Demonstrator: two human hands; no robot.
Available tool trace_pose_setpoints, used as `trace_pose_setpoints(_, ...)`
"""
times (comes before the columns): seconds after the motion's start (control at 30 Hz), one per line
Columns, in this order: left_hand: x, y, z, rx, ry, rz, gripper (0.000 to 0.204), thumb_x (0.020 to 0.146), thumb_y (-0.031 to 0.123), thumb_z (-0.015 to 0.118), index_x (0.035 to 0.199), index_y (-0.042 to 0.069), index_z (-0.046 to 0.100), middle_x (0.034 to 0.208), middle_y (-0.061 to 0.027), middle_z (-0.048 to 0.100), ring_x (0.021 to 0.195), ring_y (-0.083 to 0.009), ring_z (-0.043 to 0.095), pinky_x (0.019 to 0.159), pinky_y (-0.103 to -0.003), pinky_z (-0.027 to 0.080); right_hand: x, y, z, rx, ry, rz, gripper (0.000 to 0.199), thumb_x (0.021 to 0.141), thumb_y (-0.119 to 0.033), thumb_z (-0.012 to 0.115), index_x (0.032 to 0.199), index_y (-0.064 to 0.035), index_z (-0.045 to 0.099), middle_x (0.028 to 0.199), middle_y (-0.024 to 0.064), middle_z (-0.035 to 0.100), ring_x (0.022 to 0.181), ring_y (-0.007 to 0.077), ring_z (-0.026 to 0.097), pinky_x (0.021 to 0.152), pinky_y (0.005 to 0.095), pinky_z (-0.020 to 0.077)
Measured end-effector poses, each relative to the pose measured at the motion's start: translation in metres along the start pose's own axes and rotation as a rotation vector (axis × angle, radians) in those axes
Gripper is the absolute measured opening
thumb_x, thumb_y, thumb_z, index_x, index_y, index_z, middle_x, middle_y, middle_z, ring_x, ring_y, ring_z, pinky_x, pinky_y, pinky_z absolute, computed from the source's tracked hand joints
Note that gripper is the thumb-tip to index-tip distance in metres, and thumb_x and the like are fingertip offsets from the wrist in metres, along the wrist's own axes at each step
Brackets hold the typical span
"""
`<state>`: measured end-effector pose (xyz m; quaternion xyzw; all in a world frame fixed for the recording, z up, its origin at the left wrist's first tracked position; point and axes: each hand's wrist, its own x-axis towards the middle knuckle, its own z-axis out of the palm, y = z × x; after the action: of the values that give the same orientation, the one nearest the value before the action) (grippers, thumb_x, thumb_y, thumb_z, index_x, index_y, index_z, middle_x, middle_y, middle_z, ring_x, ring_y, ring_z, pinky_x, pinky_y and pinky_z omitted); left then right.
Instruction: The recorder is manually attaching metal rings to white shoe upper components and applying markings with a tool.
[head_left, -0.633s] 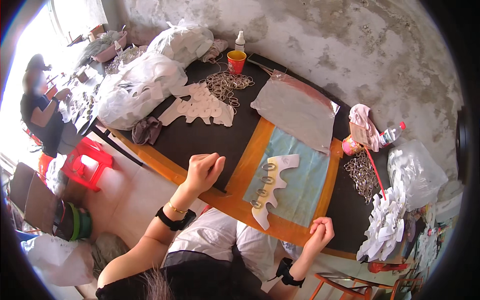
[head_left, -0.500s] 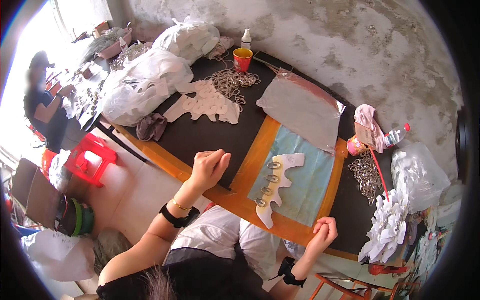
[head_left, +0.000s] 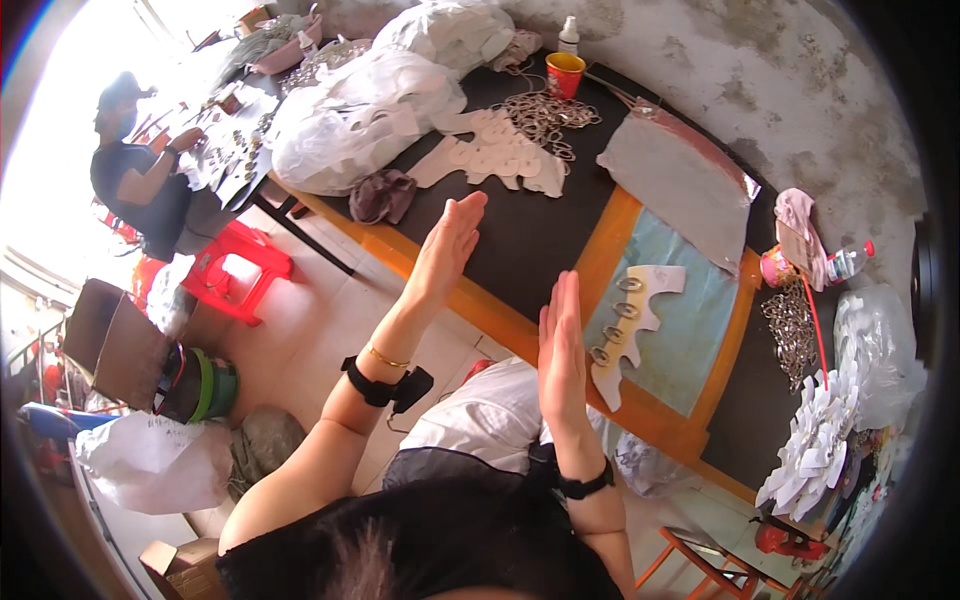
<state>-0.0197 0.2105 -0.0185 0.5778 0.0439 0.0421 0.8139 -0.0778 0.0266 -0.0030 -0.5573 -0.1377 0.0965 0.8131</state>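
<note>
My left hand (head_left: 450, 250) is raised over the table's front edge, its fingers straight and nothing in it. My right hand (head_left: 563, 350) is lifted upright in front of my lap, also empty with fingers stretched. The two palms face each other, apart. Just right of my right hand lies a white scalloped strip (head_left: 655, 279) with several oval metal rings (head_left: 625, 311) along its left side. It rests on a light blue sheet (head_left: 690, 350), partly over the table's wooden edge.
A grey sheet (head_left: 680, 180) lies behind the blue one. Cream cut-outs (head_left: 490, 155), metal rings (head_left: 545, 118) and a red-yellow cup (head_left: 565, 78) stand further back. White cut pieces (head_left: 810, 440) are heaped at right. A person (head_left: 140, 170) works at far left, near a red stool (head_left: 235, 275).
Both hands have gone from closed to open with straight fingers. My right hand has moved left and up, closer to my left hand. The view has shifted, so the table sits further right.
</note>
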Motion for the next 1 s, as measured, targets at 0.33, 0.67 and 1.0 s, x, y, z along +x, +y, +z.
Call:
trace_pose_setpoints(0.33,-0.043,0.021,-0.012,-0.019,-0.080,0.142,0.073,0.093,0.059,0.018,0.142,0.005,0.020,0.148,-0.0122,0.020,0.139,-0.0233,0.013,0.112,-0.038,0.007,0.012,0.005,0.047,-0.182,-0.020,-0.138,0.066,0.098,-0.042,0.025,0.143,-0.0011,0.001,0.151,0.0152,0.000,0.139,0.0247,0.001,0.112,0.0356,0.0063)
trace_pose_setpoints(0.67,-0.019,0.025,-0.045,-0.114,0.022,0.039,0.074,0.092,0.061,0.016,0.141,0.007,0.025,0.146,-0.0125,0.026,0.137,-0.0236,0.018,0.112,-0.038,0.008,0.032,0.027,0.047,-0.134,0.139,-0.105,0.061,0.098,-0.034,0.030,0.144,-0.0051,0.003,0.151,0.0144,0.003,0.140,0.0218,0.003,0.113,0.0342,0.0073)
trace_pose_setpoints(1.0,-0.030,0.018,-0.029,-0.182,-0.087,-0.148,0.077,0.090,0.064,0.017,0.140,0.008,0.028,0.145,-0.0131,0.026,0.137,-0.0243,0.017,0.112,-0.038,0.005,0.029,0.038,0.052,-0.227,0.061,-0.058,0.064,0.098,-0.034,0.031,0.142,0.0038,0.003,0.149,0.0203,0.001,0.139,0.0281,0.004,0.112,0.0340,0.0076)
